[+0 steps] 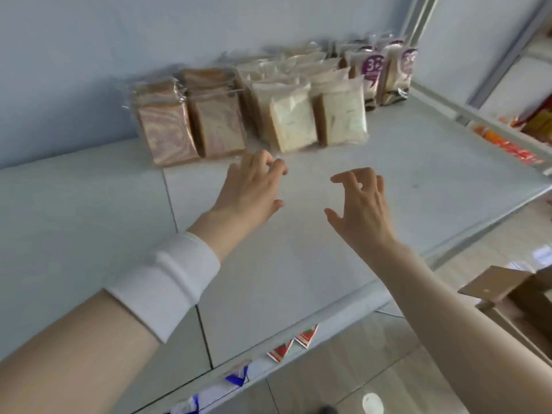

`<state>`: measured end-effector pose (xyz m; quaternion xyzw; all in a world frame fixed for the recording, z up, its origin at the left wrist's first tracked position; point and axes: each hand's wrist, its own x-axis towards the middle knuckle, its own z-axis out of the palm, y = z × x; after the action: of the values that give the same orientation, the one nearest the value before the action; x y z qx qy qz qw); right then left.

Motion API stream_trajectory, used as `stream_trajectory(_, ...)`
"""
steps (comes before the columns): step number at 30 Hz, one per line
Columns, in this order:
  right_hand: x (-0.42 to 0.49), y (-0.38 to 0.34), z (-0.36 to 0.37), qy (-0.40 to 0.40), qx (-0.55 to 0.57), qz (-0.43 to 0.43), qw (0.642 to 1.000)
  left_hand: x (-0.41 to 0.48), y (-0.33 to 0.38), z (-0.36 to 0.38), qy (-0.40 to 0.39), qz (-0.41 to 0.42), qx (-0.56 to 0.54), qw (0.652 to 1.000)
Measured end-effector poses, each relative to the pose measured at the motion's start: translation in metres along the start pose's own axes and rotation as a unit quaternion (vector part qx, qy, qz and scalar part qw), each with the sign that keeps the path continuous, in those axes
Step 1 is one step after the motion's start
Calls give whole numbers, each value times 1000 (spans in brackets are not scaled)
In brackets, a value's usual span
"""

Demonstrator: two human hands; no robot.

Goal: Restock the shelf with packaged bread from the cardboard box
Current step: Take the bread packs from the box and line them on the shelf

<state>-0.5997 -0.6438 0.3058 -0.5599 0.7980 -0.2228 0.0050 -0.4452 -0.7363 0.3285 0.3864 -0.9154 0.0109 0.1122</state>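
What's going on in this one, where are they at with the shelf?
A person is stocking a shelf with packaged bread. Both hands hold nothing right now. The left hand hovers just in front of the pale bread packs, and the right hand is beside it over bare shelf, fingers spread. Marbled loaves, the pale packs and purple-labelled packs stand in rows at the back. The cardboard box sits lower right.

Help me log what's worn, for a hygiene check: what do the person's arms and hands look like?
The left hand and right hand are bare: no gloves, and no rings or watch show. The left forearm wears a wide white stretch band just above the wrist, plain and unmarked. The right forearm is uncovered as far as the picture shows.
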Motion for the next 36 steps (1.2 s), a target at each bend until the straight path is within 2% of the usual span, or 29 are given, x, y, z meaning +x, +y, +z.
stream_trajectory(4,-48,99,-56,-17,-52,100,993,27,126,6,-64,57,82,993)
stream_trajectory(9,-127,251,-111,-34,-95,217,971,52,306,47,-92,157,61,981)
stream_trajectory(13,-212,365,-129,-74,-108,331,935,45,451,108,-169,218,46,960)
stream_trajectory(16,-265,440,-136,-108,-121,405,900,40,532,153,-223,255,68,938)
stream_trajectory(20,-307,529,-134,-126,-120,474,863,47,607,219,-286,297,93,906)
stream_trajectory(26,-300,661,-102,-158,-85,533,827,98,697,323,-353,317,101,874)
stream_trajectory(29,-287,737,-60,-188,-57,560,805,139,741,396,-382,318,103,861)
stream_trajectory(31,-278,778,-30,-212,-18,592,777,162,762,442,-414,315,102,848)
stream_trajectory(34,-274,842,23,-219,31,619,754,195,790,521,-441,305,99,838)
stream_trajectory(36,-272,879,60,-226,78,640,730,210,801,572,-473,246,79,843)
